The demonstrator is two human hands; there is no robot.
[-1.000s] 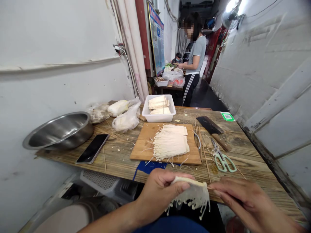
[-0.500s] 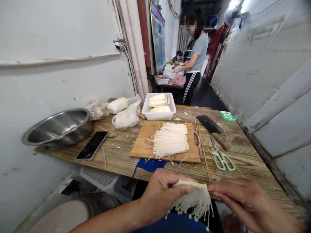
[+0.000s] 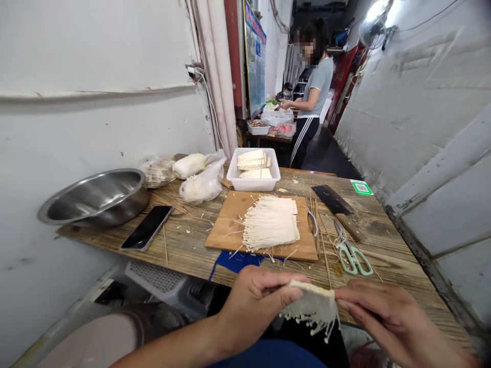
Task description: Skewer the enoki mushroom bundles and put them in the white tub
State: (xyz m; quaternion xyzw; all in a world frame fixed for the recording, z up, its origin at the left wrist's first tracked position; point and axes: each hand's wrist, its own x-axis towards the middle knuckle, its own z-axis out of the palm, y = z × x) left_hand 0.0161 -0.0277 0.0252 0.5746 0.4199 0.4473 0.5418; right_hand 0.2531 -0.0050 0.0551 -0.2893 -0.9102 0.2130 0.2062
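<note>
My left hand (image 3: 255, 304) grips a flat bunch of enoki mushrooms (image 3: 312, 302) between thumb and fingers, in front of the table's near edge. The cut edge faces up and the caps hang down. At the bunch's right end, the fingers of my right hand (image 3: 378, 309) are pinched together; what they hold is hidden. Beyond my hands, more enoki mushrooms (image 3: 270, 225) lie spread on a wooden cutting board (image 3: 224, 225). A white plastic tub (image 3: 253, 185) behind the board contains stacked enoki portions with thin sticks in them.
Right of the board lie thin wooden sticks (image 3: 324, 255), a cleaver (image 3: 333, 200) and green-handled scissors (image 3: 353, 258). On the left are a phone (image 3: 147, 228), a steel basin (image 3: 94, 199) and bagged vegetables (image 3: 203, 181). A person (image 3: 316, 87) stands at a farther table.
Both hands have shifted slightly right with the enoki bunch, and its hanging caps sit higher. The view has moved a little. In the background, the standing person's hands have risen.
</note>
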